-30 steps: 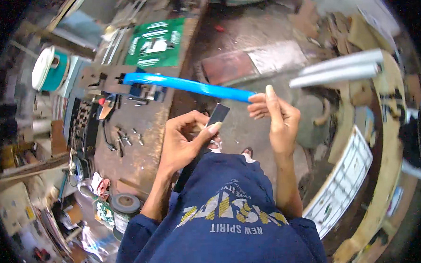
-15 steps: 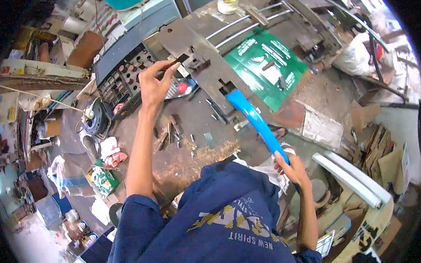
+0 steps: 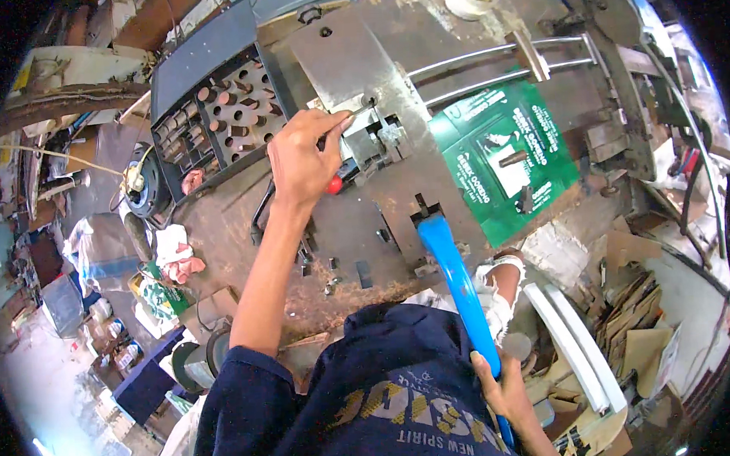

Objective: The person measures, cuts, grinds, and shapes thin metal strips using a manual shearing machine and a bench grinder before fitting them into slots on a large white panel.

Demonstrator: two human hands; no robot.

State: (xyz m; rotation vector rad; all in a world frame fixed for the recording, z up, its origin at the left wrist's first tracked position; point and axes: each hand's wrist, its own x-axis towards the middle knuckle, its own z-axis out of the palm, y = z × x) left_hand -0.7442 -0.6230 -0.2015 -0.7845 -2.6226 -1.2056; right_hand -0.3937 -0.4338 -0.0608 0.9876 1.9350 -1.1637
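My right hand (image 3: 502, 389) is wrapped round the lower end of a long blue lever (image 3: 459, 285). The lever's far end meets a slotted steel machine bed (image 3: 385, 133) on the workbench. With thumb and fingers pinched, my left hand (image 3: 303, 159) holds a thin dark strip (image 3: 358, 112) whose tip lies over the bed, beside a small metal fixture (image 3: 384, 137). Its exact kind is too small to make out. Just below that hand, a red knob (image 3: 335, 185) shows against the bench.
Left of the bed lies an open dark case (image 3: 224, 124) of round metal pieces. A green printed sheet (image 3: 505, 161) lies to the right, below two metal rails (image 3: 488, 68). Small metal bits (image 3: 363, 273) are scattered on the near bench. White bars (image 3: 578, 349) stand at lower right.
My left hand has brought the strip rightward, close to the fixture on the bed. My right hand and the lever's lower end are nearer my body. The whole view has shifted.
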